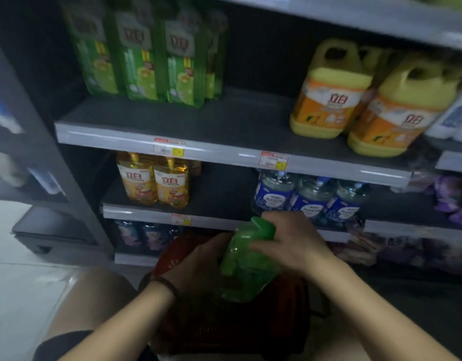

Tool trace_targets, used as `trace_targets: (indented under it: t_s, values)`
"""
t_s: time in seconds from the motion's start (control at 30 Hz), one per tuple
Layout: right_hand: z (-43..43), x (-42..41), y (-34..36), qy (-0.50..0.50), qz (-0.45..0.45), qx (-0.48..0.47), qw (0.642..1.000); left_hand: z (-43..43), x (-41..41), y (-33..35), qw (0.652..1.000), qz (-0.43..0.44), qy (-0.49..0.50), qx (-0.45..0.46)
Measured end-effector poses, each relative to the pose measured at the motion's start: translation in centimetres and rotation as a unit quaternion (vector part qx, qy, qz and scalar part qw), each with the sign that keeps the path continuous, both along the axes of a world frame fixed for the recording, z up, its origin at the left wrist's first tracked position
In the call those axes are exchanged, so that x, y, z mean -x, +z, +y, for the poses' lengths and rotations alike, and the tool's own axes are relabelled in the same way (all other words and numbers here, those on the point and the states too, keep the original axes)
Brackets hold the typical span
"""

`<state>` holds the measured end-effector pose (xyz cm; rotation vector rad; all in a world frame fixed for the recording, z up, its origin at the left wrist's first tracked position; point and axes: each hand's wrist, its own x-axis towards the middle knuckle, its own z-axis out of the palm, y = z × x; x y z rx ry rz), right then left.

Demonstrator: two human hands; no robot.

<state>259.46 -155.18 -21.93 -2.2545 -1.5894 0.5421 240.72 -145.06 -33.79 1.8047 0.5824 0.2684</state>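
Note:
A green plastic bottle (246,264) is held tilted over a dark red shopping basket (284,321) on the floor in front of a store shelf. My right hand (289,241) grips the bottle near its top. My left hand (198,264), with a dark bracelet at the wrist, holds the bottle's left side; its fingers are partly hidden behind the bottle. The basket's inside is dark and I cannot tell what lies in it.
Dark shelves stand ahead: tall green bottles (136,56) and yellow jugs (329,95) on the upper shelf (224,149), golden bottles (154,181) and blue-labelled bottles (310,199) below. Purple packs (454,199) sit at right. Pale floor tiles (21,282) lie at left.

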Motion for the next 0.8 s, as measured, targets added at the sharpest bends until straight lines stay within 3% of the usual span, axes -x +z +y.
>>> trace_targets:
  t_s: [0.07, 0.23, 0.43, 0.6, 0.7, 0.8]
  values:
    - [1.0, 1.4, 3.3, 0.007, -0.008, -0.023, 1.000, 0.5, 0.7, 1.7, 0.998, -0.028, 0.022, -0.045]
    - [4.5, 3.9, 9.2, 0.021, 0.005, -0.094, 0.995, 1.8, 3.5, 7.4, 0.991, -0.085, 0.104, 0.005]
    - [8.5, 5.4, 10.2, 0.036, 0.232, -0.206, 0.950, 5.2, 7.7, 11.7, 0.971, -0.125, 0.204, 0.006]
    - [11.1, 8.4, 7.4, 0.097, 0.321, -0.112, 0.935, 8.8, 11.0, 14.4, 0.949, -0.195, 0.246, 0.026]
    - [13.7, 11.0, 6.1, 0.127, 0.334, -0.123, 0.926, 11.4, 12.6, 16.0, 0.946, -0.206, 0.248, 0.035]
    - [17.6, 12.9, 6.1, 0.083, 0.384, -0.141, 0.909, 14.2, 13.7, 17.2, 0.948, -0.189, 0.254, 0.033]
